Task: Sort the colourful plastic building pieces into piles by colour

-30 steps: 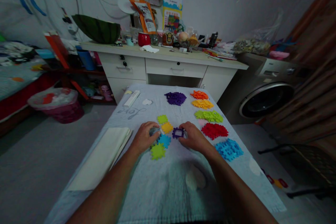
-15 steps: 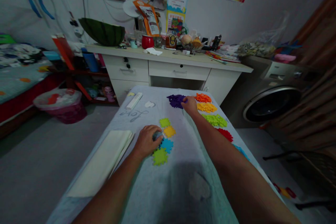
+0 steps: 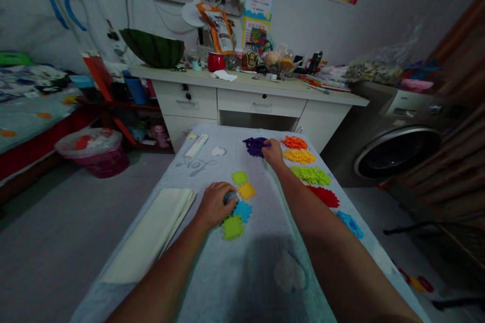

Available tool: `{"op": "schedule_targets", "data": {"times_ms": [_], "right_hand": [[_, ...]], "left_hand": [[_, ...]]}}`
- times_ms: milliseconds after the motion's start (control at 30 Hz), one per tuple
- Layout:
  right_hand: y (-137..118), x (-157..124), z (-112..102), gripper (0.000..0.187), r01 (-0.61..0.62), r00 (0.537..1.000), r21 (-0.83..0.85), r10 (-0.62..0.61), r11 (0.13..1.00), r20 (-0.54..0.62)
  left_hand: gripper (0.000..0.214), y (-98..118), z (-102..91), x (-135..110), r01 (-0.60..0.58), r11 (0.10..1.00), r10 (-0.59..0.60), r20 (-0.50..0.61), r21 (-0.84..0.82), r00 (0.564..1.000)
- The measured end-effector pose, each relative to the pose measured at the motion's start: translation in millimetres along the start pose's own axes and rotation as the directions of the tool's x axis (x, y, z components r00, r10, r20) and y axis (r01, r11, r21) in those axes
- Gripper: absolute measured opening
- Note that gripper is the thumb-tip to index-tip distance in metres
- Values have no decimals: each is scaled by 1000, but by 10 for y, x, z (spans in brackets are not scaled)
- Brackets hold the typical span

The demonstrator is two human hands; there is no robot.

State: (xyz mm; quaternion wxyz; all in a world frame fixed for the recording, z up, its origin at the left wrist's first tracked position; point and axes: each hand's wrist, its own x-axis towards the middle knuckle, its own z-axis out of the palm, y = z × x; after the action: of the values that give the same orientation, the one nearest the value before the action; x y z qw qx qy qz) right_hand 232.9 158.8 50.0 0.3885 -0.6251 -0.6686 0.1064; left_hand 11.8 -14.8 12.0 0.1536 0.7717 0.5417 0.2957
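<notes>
My right hand (image 3: 273, 152) reaches to the right edge of a pile of dark purple plastic pieces (image 3: 254, 146). Its thumb and fingers pinch a purple piece (image 3: 267, 145). My left hand (image 3: 216, 203) rests on the cloth with thumb and forefinger apart, around a dark grey-blue patch that I cannot make out. Beside it lies a row of flat square pieces with notched edges: a small green piece (image 3: 240, 177), a yellow piece (image 3: 246, 191), a blue piece (image 3: 242, 210) and a larger green piece (image 3: 233, 227). The left thumb is at the blue piece.
Along the table's right side lie piles of orange (image 3: 294, 142), yellow (image 3: 299, 156), green (image 3: 311, 175), red (image 3: 323, 196) and blue pieces (image 3: 350, 224). A folded cream cloth (image 3: 151, 237) and a white stick-like object (image 3: 196, 146) lie left. A cluttered desk (image 3: 242, 81) stands behind.
The view has shifted slightly, bringing more of the blue pile into sight. My right hand stays at the purple pile, and my left hand stays beside the row of pieces.
</notes>
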Motion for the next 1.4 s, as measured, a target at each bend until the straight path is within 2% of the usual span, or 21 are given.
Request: {"op": "schedule_targets", "data": {"times_ms": [100, 167, 233, 300, 400, 500, 567, 667, 767, 833, 900, 967, 1067, 1133, 1267, 1400], "right_hand": [[4, -262, 11, 25, 45, 984, 0, -44, 999, 172], [-25, -453, 47, 23, 128, 929, 1, -121, 992, 351], [-79, -615, 94, 26, 245, 848, 1, -215, 970, 484], [-149, -725, 135, 38, 331, 793, -23, -265, 943, 548], [-258, -781, 170, 57, 363, 768, -81, -248, 928, 590], [-344, -758, 178, 60, 365, 750, -116, -218, 924, 625], [-379, -733, 164, 54, 365, 758, -135, -210, 921, 618], [-385, -706, 90, 35, 330, 807, -123, -212, 936, 551], [-325, -714, -45, 23, 259, 885, -111, -190, 960, 425], [-250, -754, -139, 22, 207, 939, -155, -152, 966, 307], [-159, -824, -219, 24, 173, 967, -221, -123, 960, 223], [-70, -907, -282, 23, 209, 954, -262, -138, 942, 265], [34, -1003, -359, 26, 349, 861, -231, -213, 908, 462], [77, -1031, -397, 35, 391, 818, -203, -238, 898, 524], [99, -1052, -407, 46, 351, 848, -248, -193, 903, 494], [61, -1064, -402, 41, 310, 869, -272, -156, 911, 469]], "left_hand": [[20, -16, 31, 5, 25, 999, -23, -32, 43, 999], [20, -24, 45, 4, 41, 996, -36, -61, 74, 997], [20, -28, 46, -1, 64, 993, -54, -92, 100, 994], [20, -29, 39, -7, 86, 989, -72, -116, 118, 991], [20, -32, 25, -12, 97, 987, -81, -131, 128, 988], [20, -41, 24, -11, 94, 988, -78, -125, 126, 989], [20, -46, 27, -9, 91, 988, -76, -118, 125, 990], [19, -46, 27, -7, 90, 988, -76, -108, 127, 991], [20, -43, 24, -8, 96, 987, -83, -101, 129, 991], [20, -42, 25, -8, 101, 986, -89, -95, 132, 991], [21, -40, 26, -8, 105, 985, -93, -92, 136, 991], [21, -35, 25, -6, 106, 984, -94, -90, 142, 991], [21, -25, 18, -5, 101, 984, -88, -91, 150, 992], [22, -21, 13, -6, 95, 984, -82, -89, 154, 993], [22, -26, 11, -11, 106, 983, -95, -78, 150, 992], [23, -43, 18, -10, 104, 984, -94, -77, 147, 993]]}}
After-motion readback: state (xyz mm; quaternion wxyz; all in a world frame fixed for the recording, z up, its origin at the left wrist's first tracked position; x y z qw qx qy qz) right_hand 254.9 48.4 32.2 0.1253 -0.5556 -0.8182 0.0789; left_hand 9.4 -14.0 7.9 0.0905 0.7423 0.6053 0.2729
